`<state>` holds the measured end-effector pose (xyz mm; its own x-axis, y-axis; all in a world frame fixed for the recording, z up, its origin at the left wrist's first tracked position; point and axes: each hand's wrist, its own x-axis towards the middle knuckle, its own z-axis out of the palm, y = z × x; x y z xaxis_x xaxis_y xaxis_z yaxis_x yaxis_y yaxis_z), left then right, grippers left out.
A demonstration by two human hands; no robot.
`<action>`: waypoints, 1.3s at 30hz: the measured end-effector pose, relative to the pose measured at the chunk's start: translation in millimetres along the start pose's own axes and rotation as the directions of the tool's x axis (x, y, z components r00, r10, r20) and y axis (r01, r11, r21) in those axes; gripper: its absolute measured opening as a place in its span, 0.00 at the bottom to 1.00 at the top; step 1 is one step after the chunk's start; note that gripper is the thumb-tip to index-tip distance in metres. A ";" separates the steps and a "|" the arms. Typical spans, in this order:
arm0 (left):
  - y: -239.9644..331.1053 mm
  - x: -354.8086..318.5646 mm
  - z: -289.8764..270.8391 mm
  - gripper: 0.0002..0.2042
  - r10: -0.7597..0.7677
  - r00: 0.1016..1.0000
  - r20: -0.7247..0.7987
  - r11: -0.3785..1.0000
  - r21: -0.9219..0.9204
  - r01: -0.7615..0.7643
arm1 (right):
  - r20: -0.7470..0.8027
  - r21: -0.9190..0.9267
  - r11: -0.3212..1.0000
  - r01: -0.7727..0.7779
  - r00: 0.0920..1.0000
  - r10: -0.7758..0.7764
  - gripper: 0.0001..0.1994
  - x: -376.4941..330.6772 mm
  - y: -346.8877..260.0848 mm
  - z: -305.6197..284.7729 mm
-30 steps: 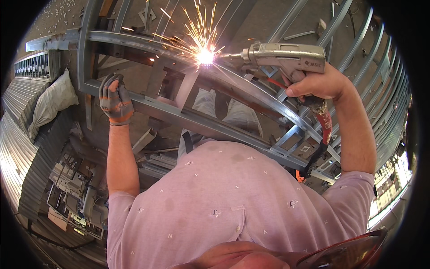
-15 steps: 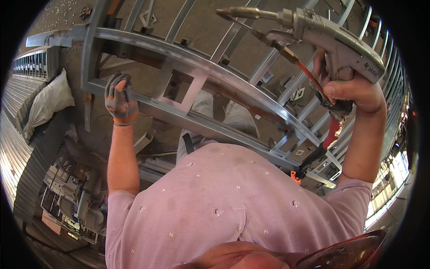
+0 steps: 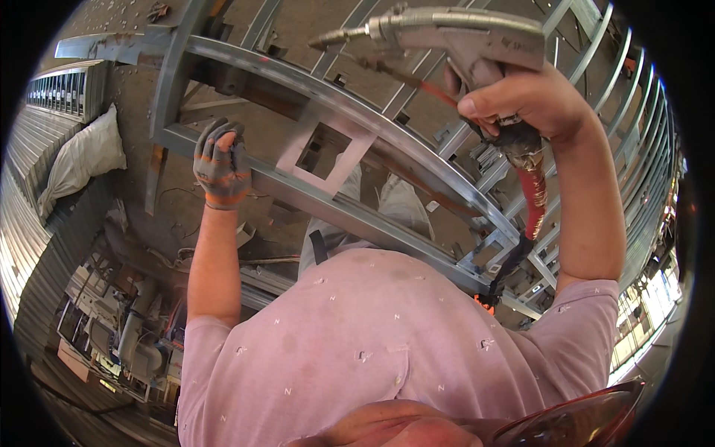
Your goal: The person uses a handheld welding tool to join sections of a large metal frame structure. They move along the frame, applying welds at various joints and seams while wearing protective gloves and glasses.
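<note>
My right hand (image 3: 525, 104), bare, is wrapped round the handle of a grey metal welding gun (image 3: 462, 33). The gun is held up on the right, its narrow nozzle pointing left above the metal frame (image 3: 298, 83). Under the nozzle runs a thin wire guide, and a red and black cable sleeve (image 3: 535, 201) hangs from the handle. My left hand (image 3: 222, 165) wears a grey and orange glove with a bare thumb tip. Its fingers are curled in beside the frame's near bar; whatever they may hold is hidden. A square-holed plate (image 3: 289, 159) spans the frame's bars.
Curved metal bars (image 3: 633, 134) fan out along the right side. To the left lie a white sack (image 3: 88, 156) and stacked corrugated sheets (image 3: 30, 179). Machinery (image 3: 134, 335) stands at the lower left. Scraps litter the floor beyond the frame.
The right hand has carried the welding gun leftward and slightly up. My left hand keeps its curled shape near the same bar, while the whole view has shifted a little.
</note>
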<state>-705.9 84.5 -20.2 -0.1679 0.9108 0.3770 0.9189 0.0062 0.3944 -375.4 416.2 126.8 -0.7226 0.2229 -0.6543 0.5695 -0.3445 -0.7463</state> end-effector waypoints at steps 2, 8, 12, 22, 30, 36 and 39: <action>0.3 -1.3 -1.4 0.13 -0.011 1.000 0.018 1.000 0.000 0.011 | 0.015 0.008 0.999 -0.031 0.999 0.031 0.18 7.0 7.9 1.6; -0.6 -2.9 -3.9 0.12 -0.024 0.998 0.051 0.999 -0.047 0.026 | 0.036 0.076 0.987 -0.138 0.990 0.136 0.18 18.6 25.4 4.6; 0.6 2.6 -2.4 0.14 -0.019 0.999 0.028 0.999 -0.041 0.020 | 0.033 0.100 0.979 -0.176 0.984 0.174 0.17 22.9 34.5 3.5; 3.6 2.8 -6.8 0.12 -0.026 0.997 0.079 0.999 -0.045 0.030 | 0.074 0.148 0.968 -0.203 0.978 0.194 0.17 30.2 40.7 3.3; -0.5 -0.9 -4.0 0.13 -0.021 0.997 0.073 0.999 -0.036 0.024 | 0.072 0.111 0.968 -0.225 0.973 0.218 0.17 29.8 39.3 2.2; 2.4 1.5 -5.2 0.13 -0.032 0.996 0.087 0.999 -0.033 0.035 | 0.087 0.084 0.971 -0.225 0.972 0.218 0.16 30.2 41.3 1.0; 3.5 2.1 -6.2 0.13 -0.036 0.995 0.089 0.998 -0.038 0.039 | 0.084 0.070 0.972 -0.223 0.972 0.217 0.16 29.9 39.0 2.0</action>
<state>-705.3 83.9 -12.8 -0.1682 0.9432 0.2866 0.8972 0.0260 0.4408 -375.6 407.7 78.3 -0.6116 0.0656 -0.7884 0.6878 -0.4484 -0.5709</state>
